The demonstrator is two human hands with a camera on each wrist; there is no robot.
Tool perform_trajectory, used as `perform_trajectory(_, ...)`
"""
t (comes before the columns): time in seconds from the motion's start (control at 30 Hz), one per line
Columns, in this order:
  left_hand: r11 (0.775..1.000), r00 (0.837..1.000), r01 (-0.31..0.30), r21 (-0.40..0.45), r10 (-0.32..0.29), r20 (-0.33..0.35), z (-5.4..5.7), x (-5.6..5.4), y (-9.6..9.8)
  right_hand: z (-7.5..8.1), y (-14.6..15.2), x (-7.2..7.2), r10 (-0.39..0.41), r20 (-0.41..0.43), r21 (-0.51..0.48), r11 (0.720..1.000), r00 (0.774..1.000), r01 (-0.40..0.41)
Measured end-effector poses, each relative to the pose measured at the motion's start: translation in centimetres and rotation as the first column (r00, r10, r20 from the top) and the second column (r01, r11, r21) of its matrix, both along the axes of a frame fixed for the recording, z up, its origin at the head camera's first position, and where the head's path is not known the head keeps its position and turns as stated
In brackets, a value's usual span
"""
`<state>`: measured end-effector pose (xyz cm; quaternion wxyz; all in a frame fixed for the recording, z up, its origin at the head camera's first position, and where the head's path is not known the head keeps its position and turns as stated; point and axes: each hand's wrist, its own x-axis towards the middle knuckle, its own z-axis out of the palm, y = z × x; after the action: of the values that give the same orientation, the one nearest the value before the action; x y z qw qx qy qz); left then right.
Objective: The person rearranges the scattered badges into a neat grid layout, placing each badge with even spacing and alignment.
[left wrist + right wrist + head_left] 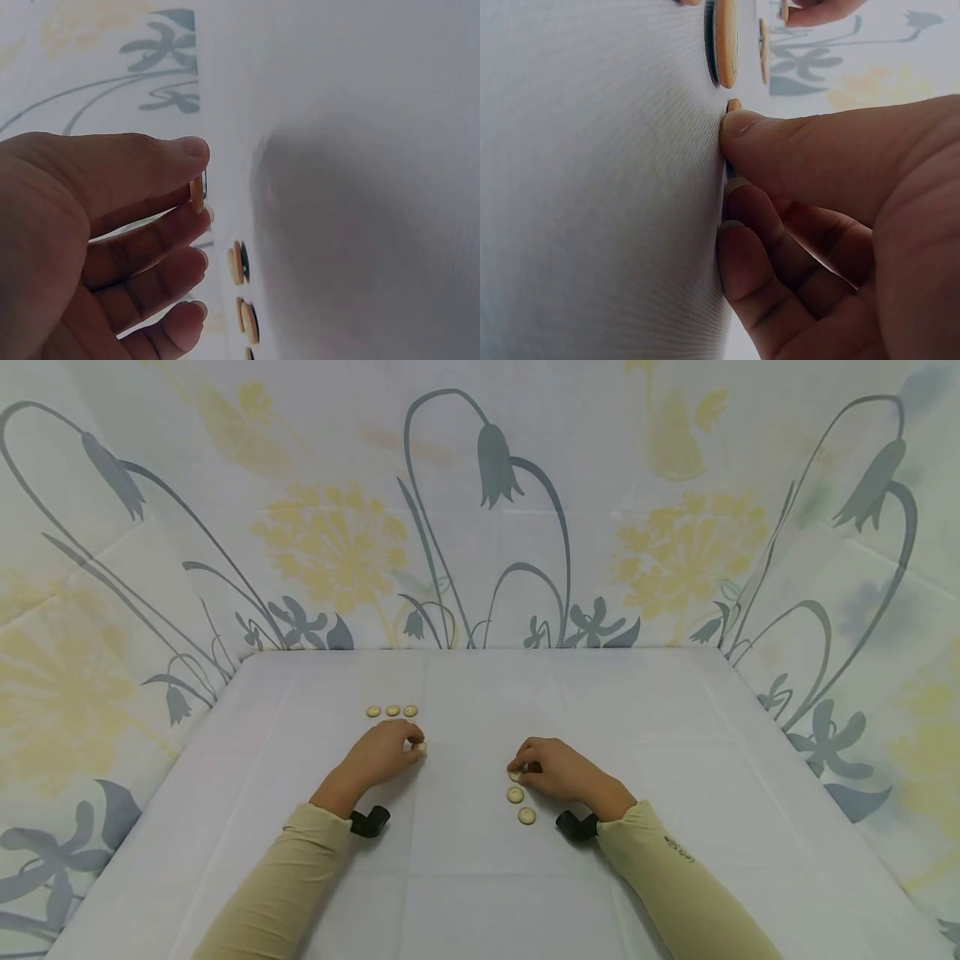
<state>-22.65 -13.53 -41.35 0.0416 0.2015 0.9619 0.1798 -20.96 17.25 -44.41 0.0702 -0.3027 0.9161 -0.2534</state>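
On the left side of the table, my left hand (pixel 381 753) pinches a pale round button (pixel 420 747) between thumb and fingers. Its edge shows as a tan button (pixel 197 195) in the left wrist view, held apart from the cloth. Just beyond this hand lies a row of three similar buttons (pixel 393 711). My right hand (pixel 564 770) has thumb and fingers round another button (pixel 514 775), low at the table surface. The thumb covers most of that button (pixel 734 105) in the right wrist view. Nearer to me lie two more buttons, a middle one (pixel 515 794) and a front one (pixel 527 816).
A white cloth (pixel 480 893) covers the table, with faint fold lines. Behind and at both sides hangs a flower-patterned curtain (pixel 480 568). Black wrist devices sit under both forearms, the left one (pixel 370 822) and the right one (pixel 576 827).
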Motion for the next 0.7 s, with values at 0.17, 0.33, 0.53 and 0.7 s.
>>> perform_trajectory(0.17, 1.0, 1.0, -0.018, -0.008, 0.018, -0.012, 0.3, -0.4, -0.8, -0.1, 0.0, -0.1, 0.0, -0.005, 0.005, 1.0, 1.0, 0.0)
perform_trajectory(0.33, 0.999, 0.999, -0.038, 0.004, 0.038, -0.019, 0.4, -0.8, -1.7, 0.1, 0.1, 0.0, 0.002, 0.002, -0.003, 1.0, 1.0, -0.002)
perform_trajectory(0.53, 0.998, 0.998, -0.066, 0.019, 0.066, -0.011, 0.4, -1.4, -2.9, 0.1, 0.1, 0.1, 0.014, -0.012, -0.009, 1.0, 1.0, -0.014)
perform_trajectory(0.7, 0.996, 0.996, -0.09, 0.02, 0.09, -0.001, 0.4, -1.7, -3.7, -0.1, 0.1, 0.1, 0.014, -0.032, -0.019, 1.0, 0.999, -0.015)
